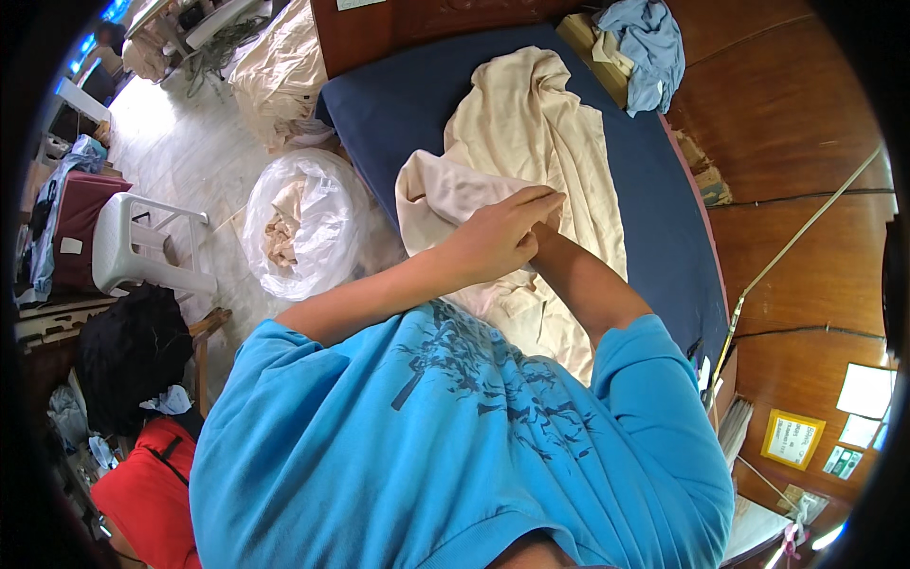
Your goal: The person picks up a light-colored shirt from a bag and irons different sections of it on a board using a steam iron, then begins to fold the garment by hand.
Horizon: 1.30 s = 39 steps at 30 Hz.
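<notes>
A cream cloth garment point(531, 104), which looks like a pair of trousers, lies lengthwise on the navy-covered table point(393, 104), with one part folded over toward the left. Both my hands meet above its middle. My left hand point(507, 230) reaches across from the left with its fingers closed together, lying over my right hand. Whatever those fingers hold, if anything, is hidden. My right hand point(547, 243) is largely covered by the left one, so its fingers do not show. The near end of the garment runs down against my blue shirt.
Left of the table stands a clear plastic bag point(332, 218) with cream cloth inside. A white plastic stool point(152, 247) is farther left. Blue clothing point(649, 47) lies by a wooden box point(590, 57) at the far right corner. A thin pole point(806, 223) leans along the wooden wall.
</notes>
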Tool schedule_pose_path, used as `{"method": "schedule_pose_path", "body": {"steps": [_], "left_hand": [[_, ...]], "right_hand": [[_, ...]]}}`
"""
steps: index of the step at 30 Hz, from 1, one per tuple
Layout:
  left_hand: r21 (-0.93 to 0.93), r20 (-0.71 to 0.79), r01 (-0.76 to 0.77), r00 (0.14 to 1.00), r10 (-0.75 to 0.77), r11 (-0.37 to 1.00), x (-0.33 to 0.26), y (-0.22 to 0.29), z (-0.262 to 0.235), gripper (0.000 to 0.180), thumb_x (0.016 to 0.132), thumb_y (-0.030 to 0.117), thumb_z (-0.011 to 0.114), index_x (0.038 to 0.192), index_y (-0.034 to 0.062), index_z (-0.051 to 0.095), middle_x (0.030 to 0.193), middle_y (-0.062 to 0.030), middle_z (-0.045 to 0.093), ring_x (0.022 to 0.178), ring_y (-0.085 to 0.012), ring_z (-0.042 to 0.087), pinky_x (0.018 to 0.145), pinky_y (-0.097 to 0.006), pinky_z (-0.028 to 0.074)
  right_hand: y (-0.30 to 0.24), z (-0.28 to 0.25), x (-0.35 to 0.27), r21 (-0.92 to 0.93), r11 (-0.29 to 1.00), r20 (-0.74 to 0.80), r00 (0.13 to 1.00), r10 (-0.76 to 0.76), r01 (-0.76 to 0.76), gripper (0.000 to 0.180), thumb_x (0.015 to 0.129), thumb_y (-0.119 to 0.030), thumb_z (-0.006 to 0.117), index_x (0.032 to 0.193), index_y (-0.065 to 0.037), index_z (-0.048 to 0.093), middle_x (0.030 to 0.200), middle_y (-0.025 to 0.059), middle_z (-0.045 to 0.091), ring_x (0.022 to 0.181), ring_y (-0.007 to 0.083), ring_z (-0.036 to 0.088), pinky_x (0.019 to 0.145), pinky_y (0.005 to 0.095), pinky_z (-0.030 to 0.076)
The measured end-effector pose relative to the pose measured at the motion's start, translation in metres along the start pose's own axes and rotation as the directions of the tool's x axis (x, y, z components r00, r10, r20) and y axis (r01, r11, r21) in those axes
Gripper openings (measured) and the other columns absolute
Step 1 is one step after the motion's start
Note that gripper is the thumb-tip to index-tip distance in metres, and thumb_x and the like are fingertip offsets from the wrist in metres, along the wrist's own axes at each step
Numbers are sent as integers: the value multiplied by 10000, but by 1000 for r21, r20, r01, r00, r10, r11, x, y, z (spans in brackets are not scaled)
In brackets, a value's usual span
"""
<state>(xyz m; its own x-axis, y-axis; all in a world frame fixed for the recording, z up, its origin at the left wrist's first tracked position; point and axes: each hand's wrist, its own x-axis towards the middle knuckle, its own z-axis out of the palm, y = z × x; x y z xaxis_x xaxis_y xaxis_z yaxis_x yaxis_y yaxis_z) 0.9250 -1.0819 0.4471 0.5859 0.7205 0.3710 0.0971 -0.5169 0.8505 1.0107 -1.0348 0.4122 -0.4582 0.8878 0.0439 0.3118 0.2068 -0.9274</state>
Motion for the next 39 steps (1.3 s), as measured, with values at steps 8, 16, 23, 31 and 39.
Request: {"method": "schedule_pose_path", "body": {"steps": [8,16,23,31,39], "left_hand": [[-144,1,165,986,-167,976,-2,-13,-4,514,757,9,497,1265,50,434,1277,-139,443,1109,-291,490,945,-337,382],[187,-456,571,771,-445,799,-30,-143,-37,220,826,166,515,1028,93,563,918,-137,614,872,-322,583,770,-390,450],[136,-455,601,744,-489,787,-27,-139,-34,155,849,181,491,946,94,575,909,-100,625,868,-299,584,747,-399,430],[427,-647,675,693,-319,602,-37,-160,-45,101,841,194,501,903,146,564,916,-25,613,893,-232,557,788,-422,362],[541,-585,520,797,-149,661,-33,-140,-46,211,813,233,542,995,129,570,997,-44,579,955,-238,536,822,-403,362]], "right_hand": [[8,-5,-9,69,995,-42,996,-73,76,177,764,-36,476,939,-50,496,896,77,511,851,218,470,756,304,407],[35,2,-5,84,985,-87,986,-145,153,133,754,10,469,877,-40,480,837,60,487,774,197,459,710,281,408],[28,1,2,-202,894,-105,899,-426,400,93,736,42,468,806,-20,471,742,57,460,690,195,445,660,264,402],[-20,-6,-19,208,974,-51,996,-77,86,308,749,-34,502,1049,-32,575,983,93,574,908,218,520,773,292,417],[71,-31,-42,-59,974,156,961,228,-221,381,765,-202,595,1119,-65,557,1100,62,571,1010,210,515,888,279,398]]}}
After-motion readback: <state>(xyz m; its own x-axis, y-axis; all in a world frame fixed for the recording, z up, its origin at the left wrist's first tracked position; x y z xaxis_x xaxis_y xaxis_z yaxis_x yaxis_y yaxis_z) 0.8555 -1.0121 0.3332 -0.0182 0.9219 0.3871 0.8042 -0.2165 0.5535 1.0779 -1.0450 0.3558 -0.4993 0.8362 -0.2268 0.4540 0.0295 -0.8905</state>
